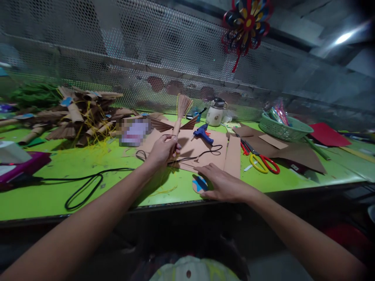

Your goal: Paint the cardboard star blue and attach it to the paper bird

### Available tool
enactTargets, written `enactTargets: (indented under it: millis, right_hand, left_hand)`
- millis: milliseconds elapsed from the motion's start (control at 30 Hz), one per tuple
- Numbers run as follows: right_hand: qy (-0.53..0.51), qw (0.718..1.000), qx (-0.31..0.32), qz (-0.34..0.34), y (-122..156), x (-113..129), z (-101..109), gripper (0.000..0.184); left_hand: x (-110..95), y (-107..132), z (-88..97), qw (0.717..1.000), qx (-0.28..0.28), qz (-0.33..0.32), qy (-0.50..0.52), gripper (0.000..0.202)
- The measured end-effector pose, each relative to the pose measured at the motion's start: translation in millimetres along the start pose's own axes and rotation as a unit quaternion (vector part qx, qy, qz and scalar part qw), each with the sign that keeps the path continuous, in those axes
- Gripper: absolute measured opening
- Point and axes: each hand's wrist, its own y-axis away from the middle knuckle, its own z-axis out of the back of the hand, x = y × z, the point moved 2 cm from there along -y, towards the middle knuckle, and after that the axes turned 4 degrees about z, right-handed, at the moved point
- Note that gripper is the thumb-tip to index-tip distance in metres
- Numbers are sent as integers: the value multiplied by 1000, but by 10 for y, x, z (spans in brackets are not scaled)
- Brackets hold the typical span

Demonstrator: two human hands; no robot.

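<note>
My left hand (pixel 165 150) pinches the lower end of a brown paper bird (pixel 177 125), which stands upright with a rolled tube body, pleated side wings and a fanned, pleated top. Yellow threads hang from it. Near the table's front edge, my right hand (pixel 224 183) is spread, thumb and fingers apart around a round brown paper piece (pixel 199 184) with a blue shape on it. Whether its fingertips touch that piece is hard to tell. Just beyond my hands, a blue glue gun (pixel 204 135) lies on brown paper sheets (pixel 216 154).
Several similar paper birds (pixel 73 113) are heaped at the left. A black cord (pixel 88 177) loops from a purple power strip (pixel 26 169). Yellow-and-red scissors (pixel 263 163) lie at the right, near a green basket (pixel 285 127). Behind stands a white jar (pixel 215 113).
</note>
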Motion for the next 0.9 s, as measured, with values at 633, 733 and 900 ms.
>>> enactTargets:
  millis: [633, 733, 900]
  right_hand:
    - [-115, 966, -232, -5, -173, -347, 283, 29]
    - [-125, 944, -303, -43, -412, -630, 454, 22]
    - [-129, 919, -366, -62, -822, -1040, 557, 24]
  left_hand:
    - [18, 98, -16, 998, 6, 36, 46, 23]
    - [-12, 135, -29, 997, 17, 46, 58, 23]
    - [-79, 174, -43, 996, 23, 57, 60, 29]
